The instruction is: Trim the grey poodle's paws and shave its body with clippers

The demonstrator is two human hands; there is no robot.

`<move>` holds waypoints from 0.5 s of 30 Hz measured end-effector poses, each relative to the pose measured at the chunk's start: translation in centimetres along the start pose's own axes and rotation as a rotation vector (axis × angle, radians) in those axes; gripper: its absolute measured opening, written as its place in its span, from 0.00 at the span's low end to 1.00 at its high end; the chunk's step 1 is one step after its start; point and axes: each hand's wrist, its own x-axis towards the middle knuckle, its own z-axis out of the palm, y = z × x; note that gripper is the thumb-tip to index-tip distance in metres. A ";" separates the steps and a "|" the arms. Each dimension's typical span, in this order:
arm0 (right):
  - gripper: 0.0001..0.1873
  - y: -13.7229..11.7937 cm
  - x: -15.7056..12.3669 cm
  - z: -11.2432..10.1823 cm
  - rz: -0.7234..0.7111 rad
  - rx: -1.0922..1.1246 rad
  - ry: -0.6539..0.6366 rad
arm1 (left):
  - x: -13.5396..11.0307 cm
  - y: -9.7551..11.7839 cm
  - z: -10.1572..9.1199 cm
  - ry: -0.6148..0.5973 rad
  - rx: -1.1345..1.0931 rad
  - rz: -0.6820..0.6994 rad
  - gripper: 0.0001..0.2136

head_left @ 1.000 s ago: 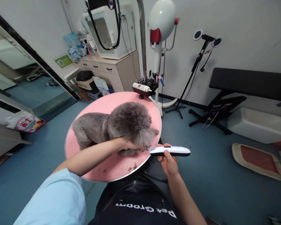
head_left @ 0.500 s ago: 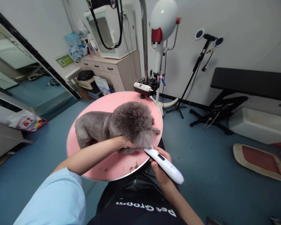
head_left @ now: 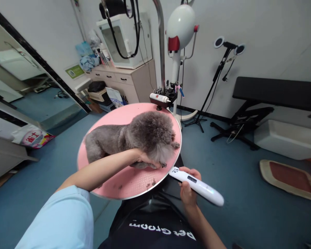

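A grey curly-coated dog lies on the round pink grooming table, its fluffy head toward the right edge. My left hand is closed around one of its front legs below the muzzle, and the dark-clawed paw pokes out past my fingers. Fur covers part of that grip. White hair clippers rest in my closed right hand, just off the table's rim. Their blade end points at the paw, with a gap between. Trimmed hair is scattered on the near side of the table.
A metal post with a black loop rises behind the table. At its base a small tool tray holds a white bottle and scissors. A white stand dryer and a light stand are farther back. My black apron is below.
My right hand has drawn the clippers back to the right, away from the paw, which now shows. The left hand keeps hold of the leg. The view has shifted slightly.
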 end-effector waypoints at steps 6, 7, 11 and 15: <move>0.20 -2.1 0.9 -2.1 0.048 -0.099 -0.290 | 0.2 0.4 0.5 0.001 -0.062 -0.005 0.08; 0.20 -2.4 0.9 -2.1 0.031 -0.118 -0.308 | 0.4 0.3 0.5 0.001 -0.080 0.018 0.07; 0.21 -2.7 0.8 -1.8 -0.019 -0.155 -0.300 | 0.9 0.0 0.5 -0.030 -0.145 0.104 0.05; 0.22 -2.2 1.0 -1.4 -0.082 -0.180 -0.332 | 0.5 0.5 0.6 -0.026 -0.171 0.132 0.05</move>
